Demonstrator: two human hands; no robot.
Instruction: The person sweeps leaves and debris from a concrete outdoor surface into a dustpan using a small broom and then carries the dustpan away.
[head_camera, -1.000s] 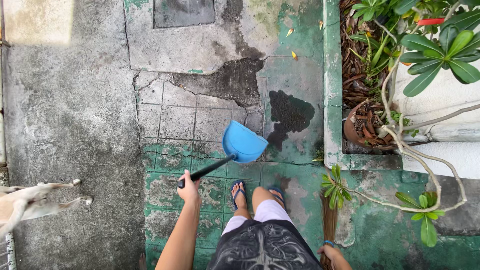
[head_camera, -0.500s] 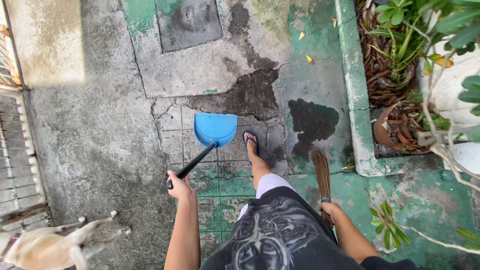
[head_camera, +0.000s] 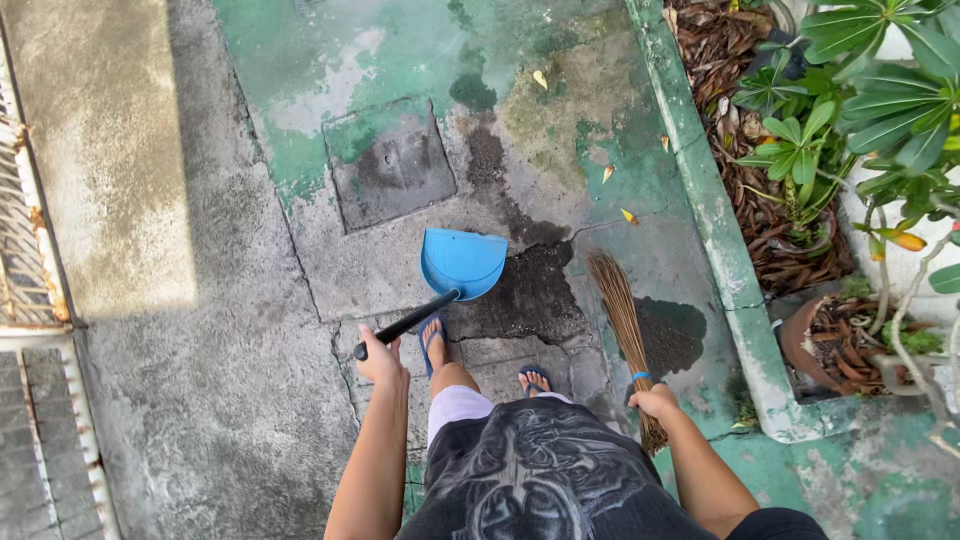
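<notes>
The left hand (head_camera: 379, 355) grips the black handle of a blue plastic dustpan (head_camera: 462, 263), held out over the cracked green and grey concrete floor (head_camera: 200, 330). The right hand (head_camera: 655, 402) grips a brown stick broom (head_camera: 620, 320), bristles pointing ahead beside the dustpan.

The dustpan (head_camera: 462, 262) sat on the floor (head_camera: 200, 330) ahead of the feet, with the broom (head_camera: 622, 325) to its right. A planter bed (head_camera: 760, 150) ran along the right edge, a grate (head_camera: 25, 250) on the left.
</notes>
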